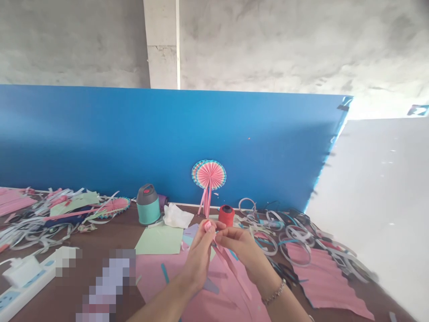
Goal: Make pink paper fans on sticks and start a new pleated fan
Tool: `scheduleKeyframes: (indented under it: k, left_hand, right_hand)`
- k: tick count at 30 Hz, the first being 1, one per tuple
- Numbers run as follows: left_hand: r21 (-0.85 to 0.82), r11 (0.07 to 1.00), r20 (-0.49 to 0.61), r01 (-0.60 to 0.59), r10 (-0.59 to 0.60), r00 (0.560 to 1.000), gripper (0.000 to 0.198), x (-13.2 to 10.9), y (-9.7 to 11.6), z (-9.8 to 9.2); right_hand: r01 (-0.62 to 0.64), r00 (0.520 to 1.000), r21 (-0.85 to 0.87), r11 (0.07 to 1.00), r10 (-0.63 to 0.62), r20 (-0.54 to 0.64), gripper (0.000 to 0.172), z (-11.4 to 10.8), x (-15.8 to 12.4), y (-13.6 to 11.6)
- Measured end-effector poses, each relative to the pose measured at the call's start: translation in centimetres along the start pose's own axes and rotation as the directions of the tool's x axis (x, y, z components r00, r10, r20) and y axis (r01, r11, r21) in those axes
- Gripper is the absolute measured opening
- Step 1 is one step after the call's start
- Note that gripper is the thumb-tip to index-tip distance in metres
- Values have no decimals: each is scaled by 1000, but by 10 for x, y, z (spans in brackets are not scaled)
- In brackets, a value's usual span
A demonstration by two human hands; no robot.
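My left hand (pixel 200 250) is closed, with a small pink roll showing at its thumb and fingertips. A long pink strip (pixel 236 273) hangs from between my hands, two tails of it sloping down to the right. Pinched together, the fingers of my right hand (pixel 238 243) grip that strip close beside my left thumb. Below both hands lies a large pink paper sheet (pixel 161 273) with thin blue and purple scraps on it. Just behind my fingers stands a red spool of thread (pixel 226 215). A pleated pink and blue paper rosette (pixel 210 174) with hanging pink strips leans on the blue panel.
A teal and grey container (pixel 148 205) stands beside crumpled white tissue (pixel 177 216) and green paper (pixel 159 240). Tangled strips (pixel 33 223) cover the left. Coiled strips (pixel 296 235) and folded pink paper (pixel 331 281) lie right. A white power strip (pixel 31 281) sits front left; the blue panel (pixel 134 134) rises behind.
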State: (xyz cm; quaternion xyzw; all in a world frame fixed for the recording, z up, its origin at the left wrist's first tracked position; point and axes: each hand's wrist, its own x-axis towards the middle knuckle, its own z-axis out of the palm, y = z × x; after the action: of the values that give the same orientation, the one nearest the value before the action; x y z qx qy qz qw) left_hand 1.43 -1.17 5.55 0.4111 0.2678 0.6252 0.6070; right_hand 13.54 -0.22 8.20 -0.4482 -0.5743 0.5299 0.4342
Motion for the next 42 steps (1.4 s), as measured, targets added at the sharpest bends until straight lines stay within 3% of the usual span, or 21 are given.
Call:
scheduleKeyframes:
  k: [8, 25, 30, 35, 42]
  left_hand:
    - [57, 998, -18, 7, -6, 1000, 25, 0, -1, 0]
    - [-123, 992, 62, 35, -28, 998, 23, 0, 4, 5]
    - [-169, 984, 53, 62, -54, 997, 21, 2, 3, 5]
    - [-207, 975, 125, 82, -57, 991, 25, 2, 8, 5]
    - [-219, 971, 82, 99, -82, 993, 27, 3, 13, 3]
  right_hand:
    - [-1, 1000, -39, 999, 1, -13, 18, 3, -2, -7]
    - [45, 997, -207, 977, -58, -59, 19, 3, 0, -6]
    - [81, 988, -252, 964, -110, -106, 19, 6, 0, -5]
    - [85, 974, -365, 927, -154, -166, 23, 4, 1, -1]
    - [151, 981, -353, 923, -183, -57, 29, 0, 6, 3]
